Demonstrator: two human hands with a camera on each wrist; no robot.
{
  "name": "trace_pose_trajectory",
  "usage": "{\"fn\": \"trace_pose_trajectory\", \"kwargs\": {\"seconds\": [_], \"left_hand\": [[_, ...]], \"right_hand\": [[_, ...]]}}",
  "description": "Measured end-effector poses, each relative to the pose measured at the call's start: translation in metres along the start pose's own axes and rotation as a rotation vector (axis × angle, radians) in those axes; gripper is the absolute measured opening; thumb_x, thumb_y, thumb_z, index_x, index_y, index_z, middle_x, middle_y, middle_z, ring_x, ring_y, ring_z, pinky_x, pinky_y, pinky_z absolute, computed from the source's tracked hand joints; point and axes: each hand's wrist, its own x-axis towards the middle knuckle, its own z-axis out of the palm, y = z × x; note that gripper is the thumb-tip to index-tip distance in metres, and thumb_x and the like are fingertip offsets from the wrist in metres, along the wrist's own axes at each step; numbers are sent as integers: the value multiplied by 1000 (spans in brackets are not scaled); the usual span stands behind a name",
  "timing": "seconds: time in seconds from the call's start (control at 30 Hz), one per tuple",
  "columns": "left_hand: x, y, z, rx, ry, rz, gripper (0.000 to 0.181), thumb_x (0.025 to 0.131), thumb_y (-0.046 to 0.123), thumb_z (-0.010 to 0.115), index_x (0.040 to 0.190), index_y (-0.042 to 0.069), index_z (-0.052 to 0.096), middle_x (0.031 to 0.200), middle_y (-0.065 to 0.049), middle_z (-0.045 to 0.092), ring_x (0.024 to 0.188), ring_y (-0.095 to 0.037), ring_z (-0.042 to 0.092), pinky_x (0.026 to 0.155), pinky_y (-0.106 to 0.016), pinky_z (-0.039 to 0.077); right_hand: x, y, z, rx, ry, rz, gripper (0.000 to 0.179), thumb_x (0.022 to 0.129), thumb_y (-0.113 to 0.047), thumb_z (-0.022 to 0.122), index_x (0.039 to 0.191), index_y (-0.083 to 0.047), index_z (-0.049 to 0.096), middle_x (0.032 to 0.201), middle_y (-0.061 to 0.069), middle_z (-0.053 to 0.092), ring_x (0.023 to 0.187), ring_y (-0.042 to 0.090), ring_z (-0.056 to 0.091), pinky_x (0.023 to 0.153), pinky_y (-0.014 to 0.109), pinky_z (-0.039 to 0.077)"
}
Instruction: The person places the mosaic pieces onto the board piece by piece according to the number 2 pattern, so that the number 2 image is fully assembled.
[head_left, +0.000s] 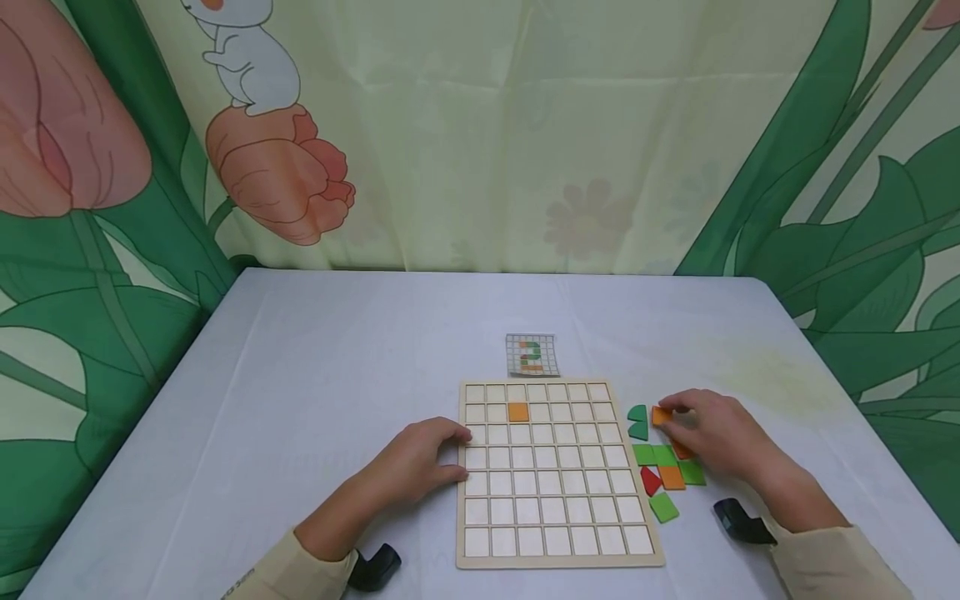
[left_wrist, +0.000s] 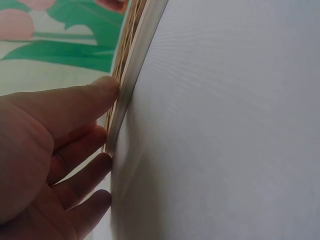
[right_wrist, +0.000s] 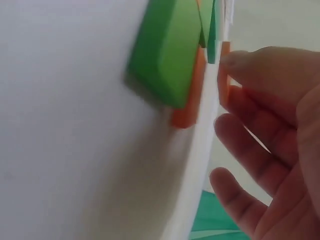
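Note:
My right hand pinches an orange square tile between thumb and fingers, just above the loose tiles right of the board. In the right wrist view this tile stands on edge, apart from the tiles below. My left hand rests against the left edge of a wooden grid board; in the left wrist view the thumb touches the board's rim, the fingers loosely extended. A single orange tile lies in the board's second row, third column.
Beside the board lie dark green rounded pieces, green squares, an orange square and a red piece. A small pattern card lies behind the board. Black wrist devices are near both sleeves. A printed curtain hangs behind the table.

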Motion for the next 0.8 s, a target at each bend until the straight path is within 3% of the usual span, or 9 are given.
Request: {"fn": "trace_pose_trajectory", "kwargs": {"seconds": [0.8], "left_hand": [[1, 0, -1, 29, -2, 8, 39, 83, 14, 83, 118, 6, 67, 117, -3, 67, 116, -23, 60, 100, -43, 49]], "right_hand": [[13, -48, -11, 28, 75, -229, 29, 91, -16, 75, 116, -3, 71, 114, 14, 68, 110, 38, 60, 93, 58, 51]]}}
